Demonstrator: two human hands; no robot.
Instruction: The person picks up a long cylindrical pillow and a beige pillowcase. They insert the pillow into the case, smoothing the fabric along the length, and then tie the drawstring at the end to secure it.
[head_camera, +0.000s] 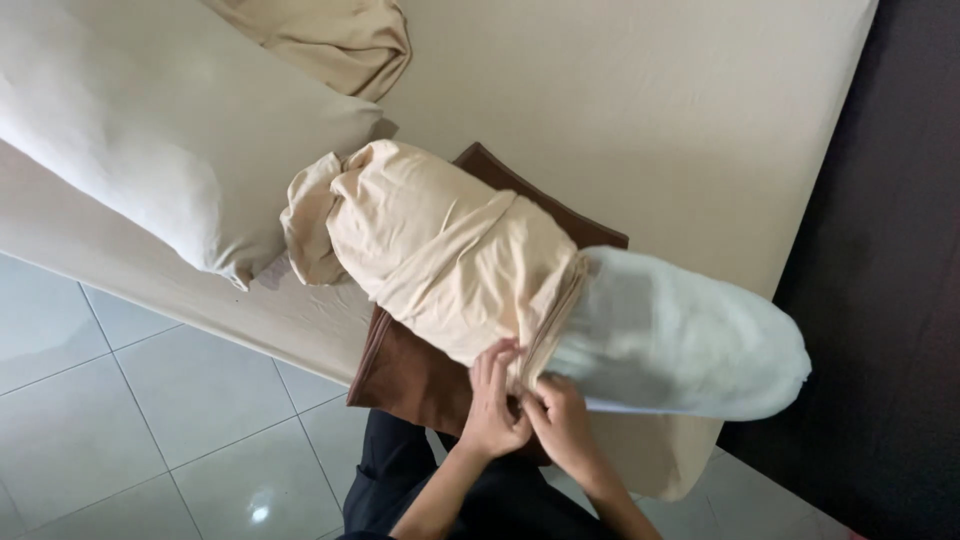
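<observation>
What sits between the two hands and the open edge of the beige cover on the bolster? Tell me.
Nothing visible does. The left hand and the right hand both already rest on the bunched edge of the beige cover, where it meets the bare white bolster. The brown cloth lies underneath, not between.

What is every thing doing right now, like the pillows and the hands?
Bolster: white end bare, the rest inside the cover.
Beige cover: bunched and wrinkled, pulled partway on.
Left hand: pinching the cover's open edge.
Right hand: pinching the same edge.
Brown cloth: lying flat under the bolster.
Big pillow: covered, resting on the bed.
Second beige pillow: lying at the top, cut off by the frame.
Bed sheet: spread smooth.
</observation>
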